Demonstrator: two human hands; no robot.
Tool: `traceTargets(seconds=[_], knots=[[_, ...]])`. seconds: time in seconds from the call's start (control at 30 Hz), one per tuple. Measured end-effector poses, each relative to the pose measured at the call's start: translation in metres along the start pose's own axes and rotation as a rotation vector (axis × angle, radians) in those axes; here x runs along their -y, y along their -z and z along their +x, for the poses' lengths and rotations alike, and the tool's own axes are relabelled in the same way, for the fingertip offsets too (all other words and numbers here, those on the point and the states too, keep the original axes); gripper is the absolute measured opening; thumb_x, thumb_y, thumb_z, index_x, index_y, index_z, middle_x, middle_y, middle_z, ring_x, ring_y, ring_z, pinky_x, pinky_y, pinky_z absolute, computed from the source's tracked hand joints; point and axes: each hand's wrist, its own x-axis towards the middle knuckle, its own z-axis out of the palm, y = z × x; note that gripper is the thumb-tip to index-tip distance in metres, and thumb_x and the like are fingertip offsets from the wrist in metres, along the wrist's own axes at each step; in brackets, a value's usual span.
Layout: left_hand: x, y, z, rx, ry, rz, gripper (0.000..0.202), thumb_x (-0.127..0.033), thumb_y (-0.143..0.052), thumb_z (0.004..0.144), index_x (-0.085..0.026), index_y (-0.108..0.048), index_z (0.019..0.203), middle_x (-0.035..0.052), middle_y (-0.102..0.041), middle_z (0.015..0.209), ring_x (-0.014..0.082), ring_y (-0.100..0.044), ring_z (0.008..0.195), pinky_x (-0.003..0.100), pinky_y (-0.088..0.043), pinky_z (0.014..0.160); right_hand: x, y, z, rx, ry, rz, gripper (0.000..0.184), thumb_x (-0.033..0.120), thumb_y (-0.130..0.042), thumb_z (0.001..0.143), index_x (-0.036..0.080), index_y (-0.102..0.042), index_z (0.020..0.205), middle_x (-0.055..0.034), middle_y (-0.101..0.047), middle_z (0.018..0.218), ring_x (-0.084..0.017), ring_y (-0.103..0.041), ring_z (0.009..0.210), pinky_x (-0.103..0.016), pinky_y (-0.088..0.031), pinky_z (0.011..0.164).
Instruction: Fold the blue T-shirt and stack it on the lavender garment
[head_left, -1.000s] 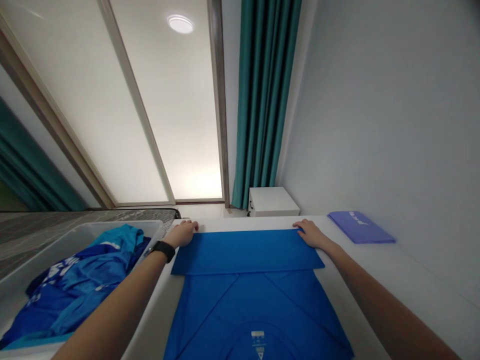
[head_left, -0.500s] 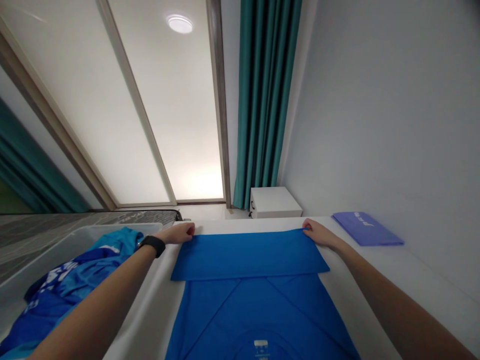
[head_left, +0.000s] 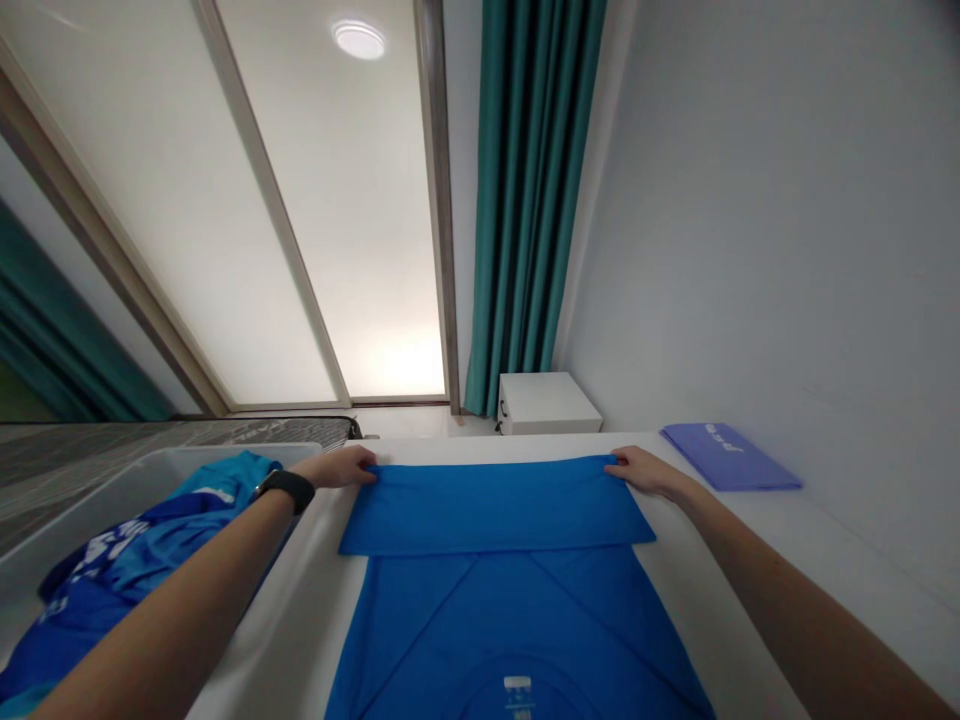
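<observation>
A blue T-shirt [head_left: 517, 610] lies flat on the white table [head_left: 296, 620], its neckline and pale label at the bottom of the view. Its far part is folded back over the body as a wide band. At that band's far left corner, my left hand [head_left: 343, 467] is closed on the cloth, with a black watch [head_left: 289, 488] on the wrist. My right hand [head_left: 639, 470] pinches the far right corner between thumb and fingers. The far edge between both hands runs almost straight.
On the left stands a clear plastic bin [head_left: 169, 462] heaped with blue printed clothes [head_left: 142, 560]. A folded purple garment [head_left: 727, 457] lies at the right by the wall. Beyond the table are a white cabinet [head_left: 551, 402] and a green curtain [head_left: 536, 200].
My left hand has shifted slightly left, and the right hand slightly right at its corner. Both still hold the T-shirt, whose fold looks nearly the same. The view has tilted very slightly.
</observation>
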Motion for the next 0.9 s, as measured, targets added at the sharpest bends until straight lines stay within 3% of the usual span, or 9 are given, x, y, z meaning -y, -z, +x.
traceTargets(seconds=[0.2, 0.43, 0.63, 0.9], knots=[[-0.001, -0.002, 0.007, -0.154, 0.048, 0.048, 0.022, -0.036, -0.054, 0.076, -0.018, -0.065, 0.082, 0.0075, -0.068, 0.086, 0.0244, -0.064, 0.084, 0.03, -0.044, 0.072, 0.0, -0.002, 0.012, -0.097, -0.016, -0.045, 0.018, 0.031, -0.057, 0.076, 0.018, -0.06, 0.064, -0.0032, -0.062, 0.066, -0.018, -0.055, 0.066, -0.027, -0.037, 0.061], [-0.008, -0.003, 0.005, -0.313, 0.134, 0.048, 0.03, -0.035, -0.049, 0.084, -0.018, -0.066, 0.102, 0.009, -0.068, 0.093, 0.0248, -0.065, 0.089, 0.03, -0.045, 0.074, 0.005, 0.005, 0.006, -0.168, 0.002, -0.049, 0.015, 0.028, -0.057, 0.079, 0.018, -0.065, 0.073, -0.0051, -0.067, 0.074, -0.02, -0.058, 0.071, -0.027, -0.039, 0.065], [-0.02, 0.008, -0.021, -0.397, 0.111, 0.008, 0.03, -0.036, -0.045, 0.085, -0.018, -0.064, 0.1, 0.0065, -0.066, 0.085, 0.0227, -0.064, 0.079, 0.029, -0.044, 0.069, 0.013, 0.019, -0.016, -0.216, 0.048, 0.01, 0.02, 0.031, -0.054, 0.082, 0.018, -0.069, 0.085, -0.0063, -0.07, 0.08, -0.022, -0.06, 0.075, -0.029, -0.042, 0.069], [-0.032, 0.023, -0.066, -0.457, 0.027, -0.053, 0.031, -0.041, -0.043, 0.083, -0.018, -0.062, 0.09, 0.0026, -0.06, 0.072, 0.0218, -0.058, 0.071, 0.029, -0.04, 0.063, 0.022, 0.032, -0.055, -0.236, 0.075, 0.06, 0.029, 0.04, -0.049, 0.083, 0.018, -0.067, 0.084, -0.0034, -0.064, 0.07, -0.021, -0.056, 0.069, -0.029, -0.041, 0.064]])
